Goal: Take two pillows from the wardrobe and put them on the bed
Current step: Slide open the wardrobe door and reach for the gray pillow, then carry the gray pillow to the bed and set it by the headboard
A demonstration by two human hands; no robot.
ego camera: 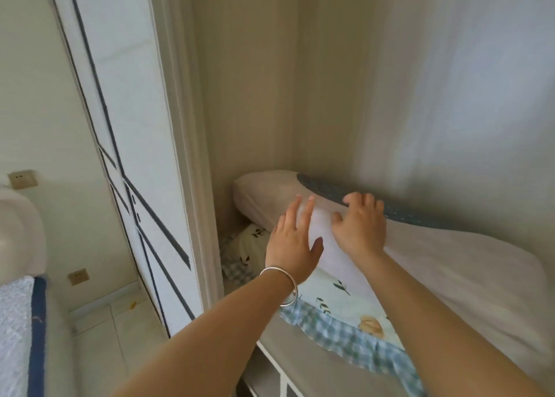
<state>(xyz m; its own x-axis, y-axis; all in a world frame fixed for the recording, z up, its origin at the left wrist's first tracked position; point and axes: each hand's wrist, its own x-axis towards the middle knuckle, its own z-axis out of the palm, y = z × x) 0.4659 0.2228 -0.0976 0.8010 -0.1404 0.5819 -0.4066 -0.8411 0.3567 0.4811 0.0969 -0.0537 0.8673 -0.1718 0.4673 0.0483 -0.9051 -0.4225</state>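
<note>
Inside the open wardrobe a white pillow (450,261) lies on top of a stack, with a blue dotted fabric (405,212) along its far edge. Under it sits a floral pillow with a blue checked frill (339,309). My right hand (360,228) is on top of the white pillow, fingers curled over its upper ridge and thumb pressed into its front. My left hand (294,243), with a silver bracelet on the wrist, rests flat against the pillow's near face, fingers apart. The bed's mattress corner (18,321) shows at the lower left.
The white wardrobe door (129,156) with dark trim stands open to the left of the shelf. More floral and checked bedding (249,246) is tucked in the shelf's left corner. Two wall sockets (22,178) and a padded headboard (18,231) are at the left.
</note>
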